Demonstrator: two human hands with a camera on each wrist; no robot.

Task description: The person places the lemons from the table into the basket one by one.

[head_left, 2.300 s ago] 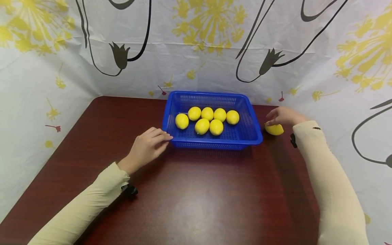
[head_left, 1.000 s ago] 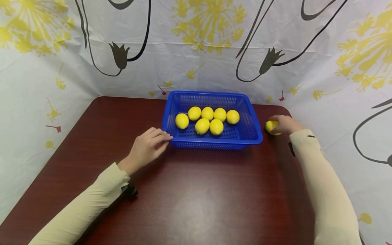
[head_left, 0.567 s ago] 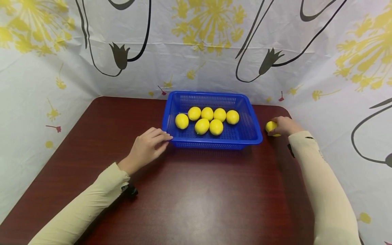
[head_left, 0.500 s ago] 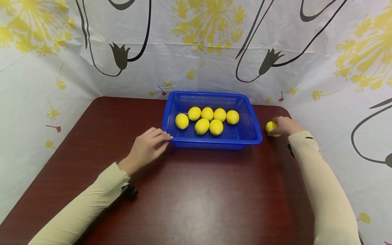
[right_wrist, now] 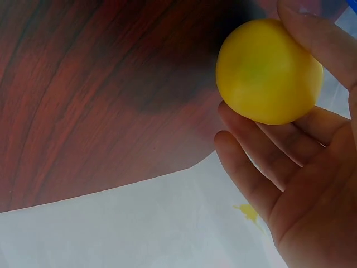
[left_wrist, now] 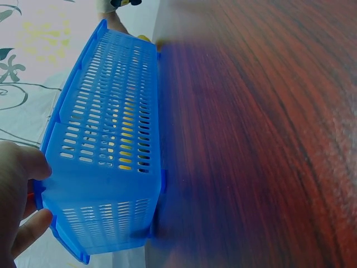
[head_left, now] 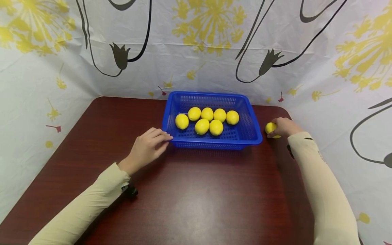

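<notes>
A blue plastic basket (head_left: 214, 141) with slotted walls stands at the back of the table, holding several yellow lemons (head_left: 202, 126). My left hand (head_left: 150, 144) pinches its near left corner; in the left wrist view the thumb (left_wrist: 25, 162) and fingers lie on either side of the rim. Right of the basket, my right hand (head_left: 286, 127) grips a single lemon (right_wrist: 268, 72). The right wrist view shows the thumb on one side of this lemon and the fingers curled along the other. Part of it is hidden by the hand in the head view.
The dark red-brown wooden table (head_left: 196, 197) has its right edge close under the right forearm. A white cloth (head_left: 196, 61) with yellow and grey flower prints hangs behind the table and along both sides.
Over the last couple of seconds my right hand has come down around the lemon, which has turned and now sits within the grip. The left hand and basket have stayed put.
</notes>
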